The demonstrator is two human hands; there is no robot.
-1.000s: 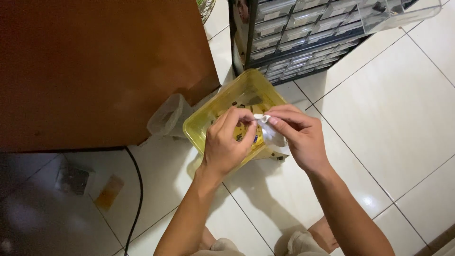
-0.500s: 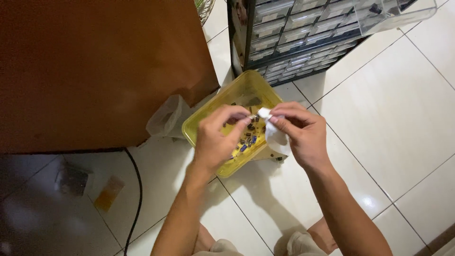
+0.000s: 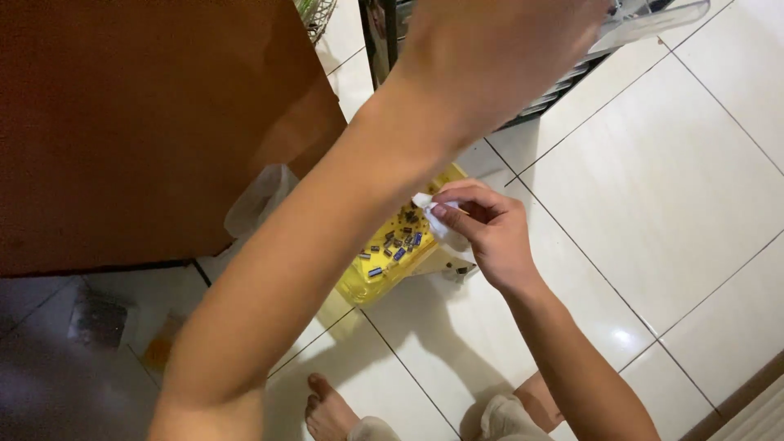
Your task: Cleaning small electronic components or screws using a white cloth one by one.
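Seen from above, over white floor tiles (image 3: 653, 188) with thin dark grout lines. Open tile to the right and toward the lower right, bare and wide. Hemmed in on the left by a brown cabinet (image 3: 147, 122), its lower edge running just above a dark cable (image 3: 204, 273). Blocked at the top by a dark drawer rack (image 3: 539, 98), a clear plastic flap jutting from its upper right.

Yellow tray (image 3: 384, 278) lying on the tiles between cabinet and rack, near the cabinet's lower right corner, tilted diagonally. Translucent plastic, shallow, scattered inside with small blue and dark cylindrical parts (image 3: 396, 245). Far half hidden behind the left forearm. Clear plastic bag (image 3: 257, 200) just beside its left end, against the cabinet.

Right hand (image 3: 486, 233) over the tray's right edge, thumb and fingers pinched on a small white packet (image 3: 437, 216), crumpled, hanging partly below the fingers.

Left hand (image 3: 506, 49) raised close to the camera, blurred, reaching toward the rack; open or closed cannot be told.

Bare foot (image 3: 331, 408) on the tiles at the bottom edge.
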